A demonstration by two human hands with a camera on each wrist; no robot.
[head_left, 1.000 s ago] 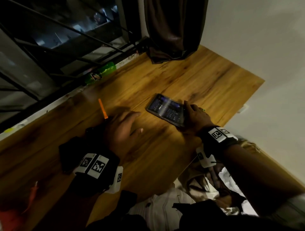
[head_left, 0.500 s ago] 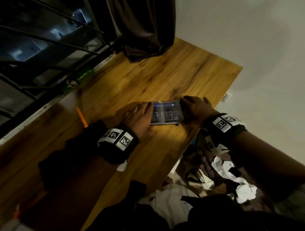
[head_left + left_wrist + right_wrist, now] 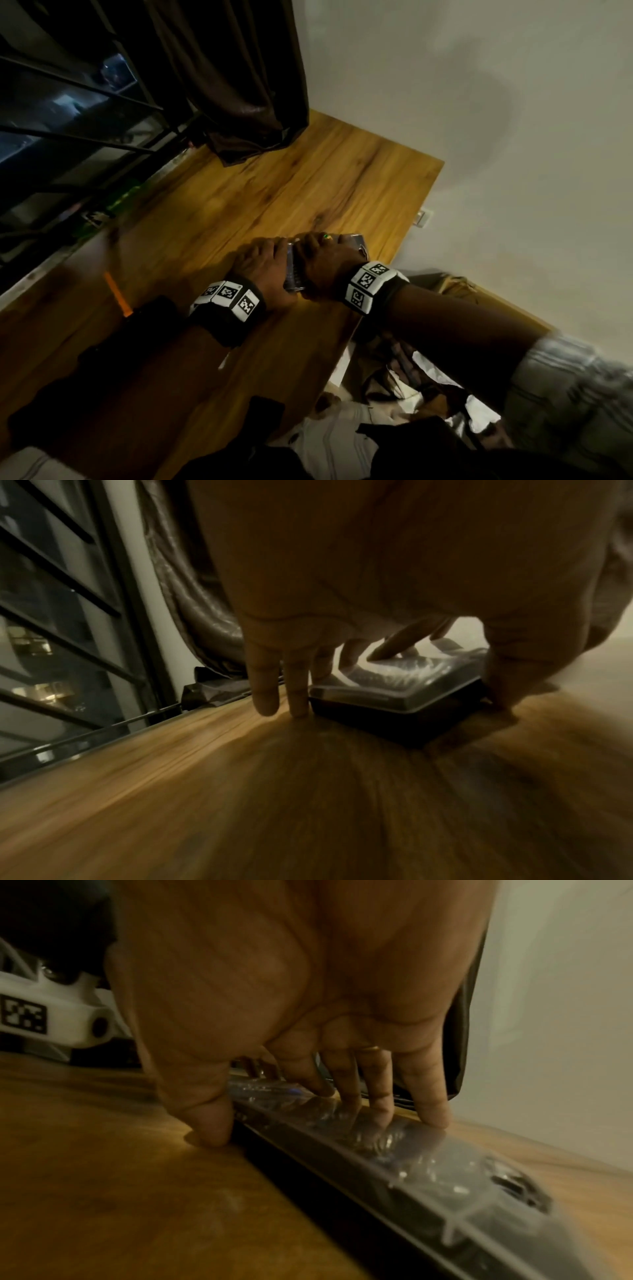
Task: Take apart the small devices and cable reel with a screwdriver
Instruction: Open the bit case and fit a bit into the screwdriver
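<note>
We have the device (image 3: 349, 240) flat on the table (image 3: 308, 178) at two o'clock, left hand (image 3: 263, 263) and right hand (image 3: 322, 260) pinching its edges (lightly); we'd lift evenly, wary of slipping.

Honey-brown wood-grain table (image 3: 308, 192), black flat device under a clear glossy cover (image 3: 394, 693), orange stick-shaped tool (image 3: 116, 296), dark brown curtain (image 3: 233, 85), black-and-white checkered wristbands (image 3: 227, 294).

Dim warm light, deep shadows, motion blur, wide-angle edge distortion.
</note>
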